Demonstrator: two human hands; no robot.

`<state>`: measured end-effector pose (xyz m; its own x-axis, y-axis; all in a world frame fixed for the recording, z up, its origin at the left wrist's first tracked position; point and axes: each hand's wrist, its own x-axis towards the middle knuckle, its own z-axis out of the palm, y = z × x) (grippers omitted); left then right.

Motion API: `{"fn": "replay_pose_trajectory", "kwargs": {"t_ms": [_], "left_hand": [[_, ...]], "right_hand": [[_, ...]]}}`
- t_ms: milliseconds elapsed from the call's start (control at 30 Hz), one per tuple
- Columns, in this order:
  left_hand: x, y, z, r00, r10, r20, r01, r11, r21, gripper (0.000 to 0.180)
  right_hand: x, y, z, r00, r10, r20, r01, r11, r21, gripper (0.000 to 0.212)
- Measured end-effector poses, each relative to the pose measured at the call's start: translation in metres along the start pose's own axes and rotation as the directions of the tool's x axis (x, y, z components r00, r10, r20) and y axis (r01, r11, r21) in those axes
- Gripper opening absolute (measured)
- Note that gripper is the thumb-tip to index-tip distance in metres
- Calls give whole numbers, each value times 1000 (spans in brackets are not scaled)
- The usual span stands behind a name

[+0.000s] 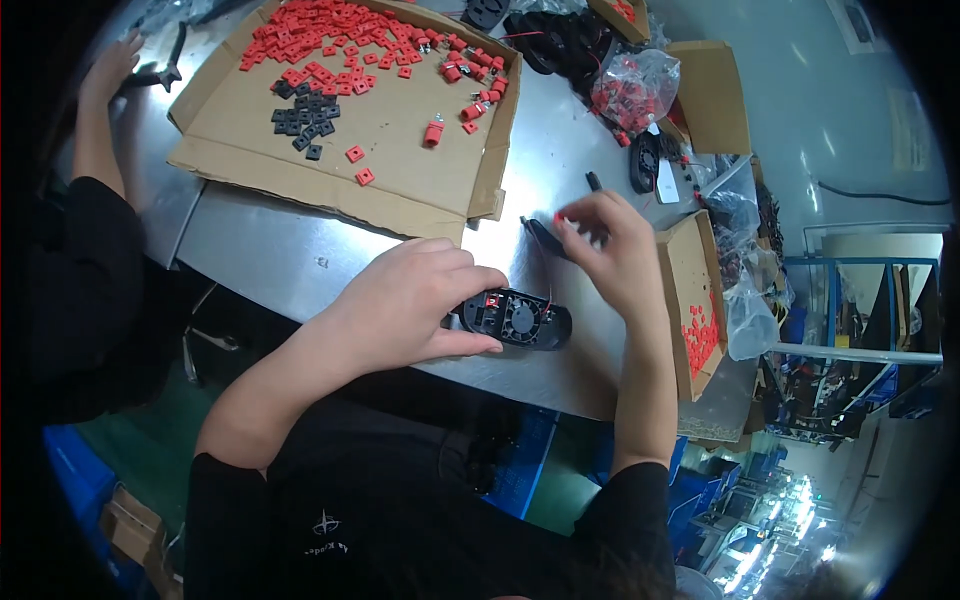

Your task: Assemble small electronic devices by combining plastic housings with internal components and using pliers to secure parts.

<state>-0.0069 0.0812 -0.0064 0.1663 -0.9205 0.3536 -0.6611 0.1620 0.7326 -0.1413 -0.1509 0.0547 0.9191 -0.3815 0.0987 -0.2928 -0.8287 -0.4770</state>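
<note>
My left hand [400, 305] is closed around one end of a black fan housing [548, 336] at the table's near edge. The round fan [521, 318] faces up, and a small red piece [493, 300] sits in the housing beside it. Thin red wire runs up from the housing's right side. To the upper right, my right hand [615, 255] is raised with thumb and forefinger pinched on a small red part [559, 217]. Behind those fingers lies a dark elongated object [545, 238], partly hidden, whose kind I cannot make out.
Beyond my hands, a shallow cardboard tray [300, 190] holds red square pieces [330, 25], black square pieces [308, 118] and red cylindrical parts [433, 132]. On the right stands a cardboard box [675, 300] of red bits, near plastic bags [635, 90]. A co-worker's hand [112, 68] is far left.
</note>
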Motion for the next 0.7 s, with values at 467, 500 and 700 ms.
{"fn": "replay_pose_trajectory", "kwargs": {"t_ms": [467, 500, 700], "left_hand": [[-3, -6, 7, 997, 37, -70, -39, 999, -27, 52], [-3, -6, 7, 997, 26, -74, -28, 999, -26, 52], [-5, -7, 8, 997, 27, -66, -29, 999, -41, 53]], "right_hand": [[-60, -76, 41, 953, -291, -85, 281, 953, -111, 20], [-60, -76, 40, 951, -297, -86, 287, 952, -104, 20], [-60, -72, 36, 931, -342, -127, 324, 935, -144, 22]]}}
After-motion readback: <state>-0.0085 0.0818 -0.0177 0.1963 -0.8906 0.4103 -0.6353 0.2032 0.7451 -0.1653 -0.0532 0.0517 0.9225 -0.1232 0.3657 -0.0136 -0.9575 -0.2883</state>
